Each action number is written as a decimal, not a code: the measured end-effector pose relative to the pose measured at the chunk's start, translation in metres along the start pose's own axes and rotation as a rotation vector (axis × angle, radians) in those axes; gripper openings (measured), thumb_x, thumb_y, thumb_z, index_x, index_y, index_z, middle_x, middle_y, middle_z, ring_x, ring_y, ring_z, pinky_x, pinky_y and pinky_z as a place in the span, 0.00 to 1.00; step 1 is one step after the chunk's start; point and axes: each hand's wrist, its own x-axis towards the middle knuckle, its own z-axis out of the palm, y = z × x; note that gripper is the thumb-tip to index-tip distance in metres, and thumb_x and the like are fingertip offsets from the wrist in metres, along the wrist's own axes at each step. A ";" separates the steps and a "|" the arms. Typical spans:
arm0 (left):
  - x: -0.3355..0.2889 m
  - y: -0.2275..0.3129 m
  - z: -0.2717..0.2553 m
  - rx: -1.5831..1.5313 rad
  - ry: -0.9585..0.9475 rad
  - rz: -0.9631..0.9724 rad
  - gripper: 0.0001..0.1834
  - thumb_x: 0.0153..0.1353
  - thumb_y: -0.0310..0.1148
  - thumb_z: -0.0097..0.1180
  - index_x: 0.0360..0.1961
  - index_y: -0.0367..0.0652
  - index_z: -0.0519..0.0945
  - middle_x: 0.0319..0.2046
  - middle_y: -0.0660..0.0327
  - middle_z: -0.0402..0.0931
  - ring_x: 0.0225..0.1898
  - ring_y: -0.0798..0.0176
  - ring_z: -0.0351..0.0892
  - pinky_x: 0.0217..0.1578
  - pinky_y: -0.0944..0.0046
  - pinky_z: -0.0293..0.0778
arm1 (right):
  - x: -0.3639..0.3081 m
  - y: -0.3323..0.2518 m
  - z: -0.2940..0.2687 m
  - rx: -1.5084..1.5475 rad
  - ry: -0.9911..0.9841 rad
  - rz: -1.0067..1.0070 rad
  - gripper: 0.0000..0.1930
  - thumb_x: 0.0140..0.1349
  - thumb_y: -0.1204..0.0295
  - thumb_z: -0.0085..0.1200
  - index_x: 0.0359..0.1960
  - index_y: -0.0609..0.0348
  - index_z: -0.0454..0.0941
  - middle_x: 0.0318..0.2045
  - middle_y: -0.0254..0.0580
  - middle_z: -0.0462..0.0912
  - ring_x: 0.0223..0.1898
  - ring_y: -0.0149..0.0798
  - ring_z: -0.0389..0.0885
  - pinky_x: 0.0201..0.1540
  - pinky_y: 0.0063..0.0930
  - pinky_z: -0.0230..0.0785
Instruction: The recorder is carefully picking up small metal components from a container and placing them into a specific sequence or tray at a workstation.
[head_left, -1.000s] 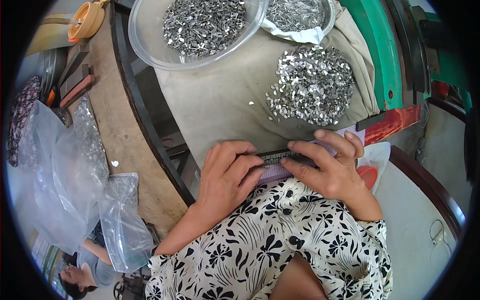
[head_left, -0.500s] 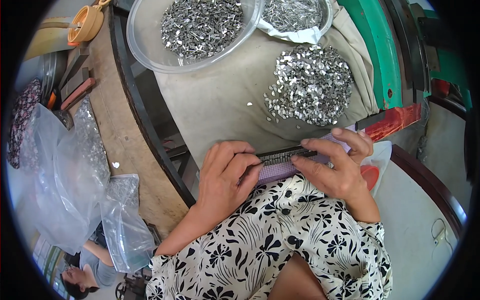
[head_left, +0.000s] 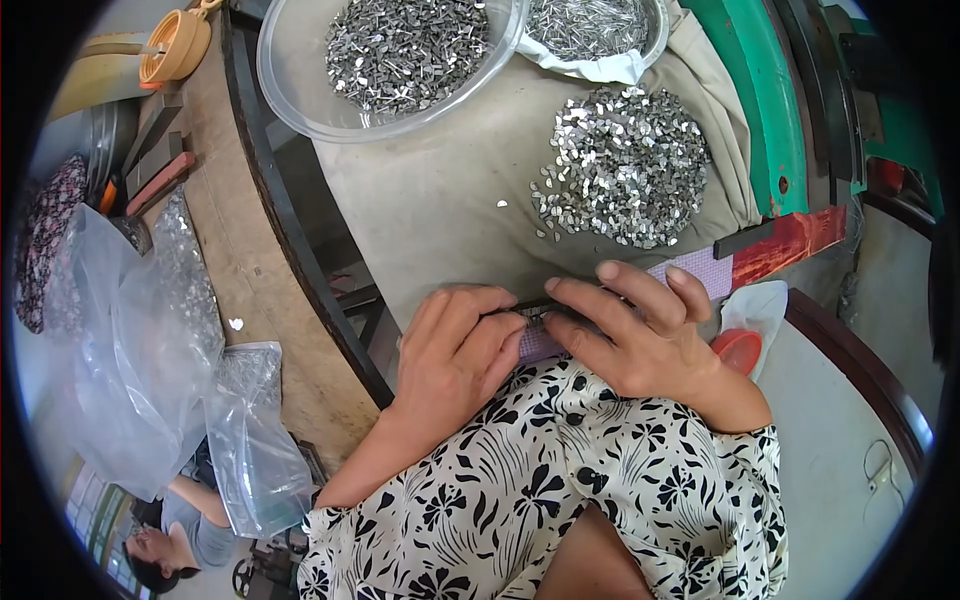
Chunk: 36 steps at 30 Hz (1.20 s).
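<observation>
My left hand is closed, thumb and forefinger pinched at the left end of a narrow dark rail. Small grey metal pieces stand in a row on it, mostly hidden by my fingers. From the right, my right hand grips the rail between forefinger and thumb, tips close to the left hand, its other fingers raised and apart. Under the rail lies a purple checked cloth, across my lap. Beyond the hands, a heap of small shiny metal chips rests on the beige cloth.
A clear plastic basin of metal pieces and a bowl of thin metal pins stand at the far side. Left is a wooden bench with plastic bags. A green metal frame and red lid are right. Another person sits lower left.
My right hand has slid left along the rail towards my left hand, covering most of the row of pieces. The left hand stays nearly in place.
</observation>
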 end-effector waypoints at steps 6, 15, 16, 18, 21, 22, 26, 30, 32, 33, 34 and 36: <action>0.003 0.004 -0.003 -0.040 -0.007 -0.067 0.16 0.42 0.23 0.72 0.35 0.41 0.83 0.40 0.59 0.80 0.39 0.54 0.79 0.38 0.59 0.76 | -0.016 0.011 -0.012 0.108 0.002 0.170 0.10 0.45 0.57 0.70 0.31 0.33 0.87 0.49 0.19 0.82 0.60 0.42 0.64 0.63 0.43 0.46; 0.010 0.005 0.008 0.043 -0.018 -0.018 0.13 0.44 0.26 0.71 0.33 0.44 0.83 0.39 0.61 0.79 0.38 0.56 0.77 0.38 0.58 0.70 | -0.048 0.027 -0.019 0.142 -0.005 0.405 0.11 0.42 0.60 0.72 0.30 0.38 0.89 0.46 0.22 0.83 0.58 0.45 0.66 0.58 0.41 0.50; 0.011 0.005 0.008 0.042 -0.022 -0.015 0.13 0.44 0.26 0.71 0.33 0.44 0.83 0.39 0.61 0.79 0.38 0.56 0.77 0.38 0.58 0.70 | -0.050 0.026 -0.019 0.150 0.007 0.410 0.11 0.41 0.60 0.72 0.30 0.38 0.89 0.46 0.22 0.83 0.58 0.45 0.66 0.58 0.41 0.50; 0.011 0.006 0.008 0.038 -0.022 -0.011 0.12 0.44 0.26 0.71 0.32 0.44 0.83 0.38 0.61 0.79 0.37 0.56 0.77 0.37 0.59 0.69 | -0.050 0.026 -0.020 0.158 0.020 0.418 0.11 0.41 0.60 0.72 0.30 0.38 0.89 0.46 0.22 0.83 0.58 0.45 0.66 0.58 0.41 0.50; 0.012 0.008 0.007 0.064 -0.022 -0.003 0.12 0.44 0.26 0.71 0.32 0.44 0.83 0.39 0.62 0.79 0.37 0.56 0.77 0.38 0.59 0.69 | -0.046 0.025 -0.022 0.166 0.020 0.408 0.11 0.41 0.60 0.72 0.30 0.38 0.88 0.46 0.22 0.83 0.58 0.45 0.66 0.59 0.41 0.50; 0.012 0.009 0.007 0.066 -0.022 -0.003 0.12 0.44 0.26 0.71 0.32 0.44 0.83 0.39 0.62 0.79 0.37 0.56 0.77 0.38 0.59 0.69 | -0.043 0.025 -0.022 0.182 0.024 0.377 0.11 0.41 0.61 0.72 0.30 0.39 0.89 0.45 0.25 0.83 0.59 0.47 0.65 0.59 0.41 0.52; 0.017 0.015 0.000 0.171 -0.055 0.074 0.12 0.43 0.26 0.70 0.32 0.44 0.83 0.39 0.63 0.78 0.38 0.56 0.77 0.38 0.59 0.70 | -0.034 0.023 -0.019 0.222 0.039 0.319 0.11 0.42 0.59 0.72 0.31 0.36 0.88 0.46 0.21 0.83 0.59 0.44 0.66 0.59 0.41 0.49; 0.025 0.019 -0.006 0.265 -0.134 0.174 0.13 0.41 0.26 0.69 0.32 0.44 0.83 0.38 0.64 0.78 0.39 0.57 0.77 0.38 0.60 0.70 | -0.032 0.028 -0.019 0.232 0.041 0.315 0.11 0.43 0.59 0.72 0.31 0.37 0.88 0.46 0.22 0.83 0.59 0.45 0.67 0.59 0.41 0.49; 0.024 0.018 -0.006 0.232 -0.137 0.129 0.13 0.41 0.25 0.69 0.31 0.44 0.83 0.38 0.63 0.78 0.39 0.57 0.77 0.38 0.60 0.70 | -0.036 0.031 -0.019 0.232 0.026 0.347 0.11 0.44 0.59 0.72 0.32 0.38 0.88 0.46 0.23 0.83 0.59 0.45 0.67 0.59 0.41 0.49; 0.024 0.017 -0.007 0.195 -0.139 0.086 0.13 0.41 0.24 0.69 0.31 0.44 0.83 0.38 0.63 0.78 0.39 0.57 0.77 0.38 0.60 0.71 | -0.037 0.032 -0.018 0.235 0.028 0.349 0.11 0.44 0.59 0.72 0.32 0.38 0.88 0.46 0.23 0.83 0.59 0.45 0.67 0.59 0.41 0.49; 0.025 0.016 -0.007 0.196 -0.142 0.087 0.13 0.41 0.24 0.69 0.31 0.44 0.83 0.38 0.63 0.78 0.39 0.57 0.77 0.38 0.60 0.71 | -0.038 0.033 -0.017 0.231 0.040 0.348 0.12 0.44 0.60 0.72 0.32 0.38 0.88 0.46 0.23 0.83 0.59 0.45 0.66 0.59 0.41 0.50; 0.029 0.013 -0.009 0.048 -0.058 -0.015 0.13 0.41 0.21 0.69 0.31 0.43 0.83 0.37 0.63 0.78 0.39 0.57 0.77 0.37 0.60 0.72 | -0.039 0.035 -0.016 0.229 0.054 0.349 0.12 0.44 0.60 0.72 0.32 0.39 0.88 0.46 0.23 0.83 0.58 0.46 0.66 0.59 0.40 0.50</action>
